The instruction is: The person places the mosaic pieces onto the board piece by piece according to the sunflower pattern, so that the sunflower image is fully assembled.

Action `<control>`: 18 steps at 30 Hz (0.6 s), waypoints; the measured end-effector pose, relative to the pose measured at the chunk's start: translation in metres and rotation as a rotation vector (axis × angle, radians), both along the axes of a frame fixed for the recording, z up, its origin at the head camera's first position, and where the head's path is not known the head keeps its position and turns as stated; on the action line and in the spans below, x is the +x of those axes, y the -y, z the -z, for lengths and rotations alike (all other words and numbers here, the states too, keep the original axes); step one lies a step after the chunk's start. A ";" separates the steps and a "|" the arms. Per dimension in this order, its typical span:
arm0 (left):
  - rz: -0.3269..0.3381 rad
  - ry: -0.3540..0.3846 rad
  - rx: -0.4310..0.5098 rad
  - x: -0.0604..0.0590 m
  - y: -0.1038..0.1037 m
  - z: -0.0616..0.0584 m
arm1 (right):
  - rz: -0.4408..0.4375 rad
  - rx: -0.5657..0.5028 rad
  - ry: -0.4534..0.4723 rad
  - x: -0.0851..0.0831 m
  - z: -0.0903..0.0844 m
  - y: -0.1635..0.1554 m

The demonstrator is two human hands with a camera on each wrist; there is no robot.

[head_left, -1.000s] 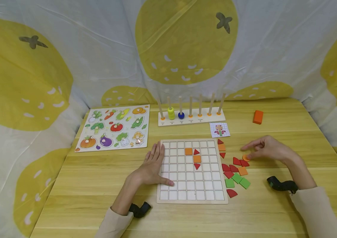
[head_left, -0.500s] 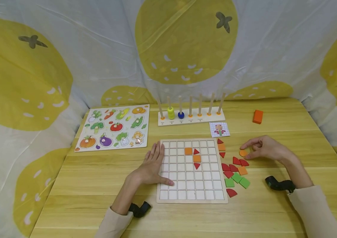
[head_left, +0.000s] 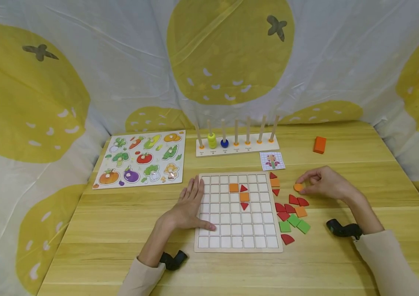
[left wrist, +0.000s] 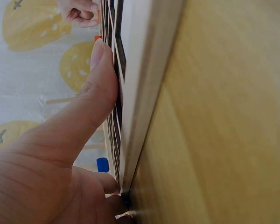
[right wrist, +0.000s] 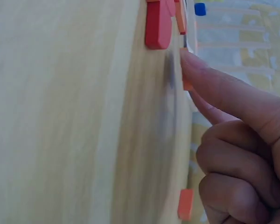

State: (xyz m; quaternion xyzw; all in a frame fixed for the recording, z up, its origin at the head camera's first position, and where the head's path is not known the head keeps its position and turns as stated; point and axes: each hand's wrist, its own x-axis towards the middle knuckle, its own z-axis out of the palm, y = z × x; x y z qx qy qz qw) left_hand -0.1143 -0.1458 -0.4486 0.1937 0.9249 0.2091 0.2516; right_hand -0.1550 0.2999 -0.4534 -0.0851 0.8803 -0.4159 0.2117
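My left hand (head_left: 187,211) rests along the left edge of the wooden grid board (head_left: 225,251), fingers straight, thumb lying over the lower squares. The left wrist view shows that thumb (left wrist: 91,98) on the board's face. On the grid lie two orange squares (head_left: 244,197) and two red triangles (head_left: 244,206). To the right of the board, my right hand (head_left: 325,185) pinches an orange round piece (head_left: 298,187) between thumb and index finger. The right wrist view catches that orange piece (right wrist: 187,85) edge-on, partly hidden by the thumb, with the other fingers curled.
Red quarter-circles (head_left: 288,239), green squares (head_left: 285,226) and an orange square (head_left: 300,211) lie right of the board. Behind stand a peg rack (head_left: 237,149), a pattern card (head_left: 272,161) and an orange block (head_left: 319,145). A vegetable puzzle (head_left: 140,185) lies back left.
My right hand has drawn the orange round piece away from the red pieces, up and to the left, and now pinches it. The left hand has stayed put on the board.
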 end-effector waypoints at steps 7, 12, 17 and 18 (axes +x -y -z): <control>-0.006 0.002 -0.001 0.001 0.000 -0.001 | 0.000 -0.068 -0.042 0.002 -0.016 0.039; 0.001 0.003 0.001 0.001 0.000 -0.001 | -0.025 -0.115 -0.023 0.001 -0.019 0.088; 0.009 0.000 -0.002 0.000 -0.001 0.000 | -0.039 -0.132 -0.020 0.001 -0.013 0.133; 0.011 -0.001 -0.002 0.000 -0.001 0.000 | -0.045 -0.143 -0.021 0.002 -0.011 0.140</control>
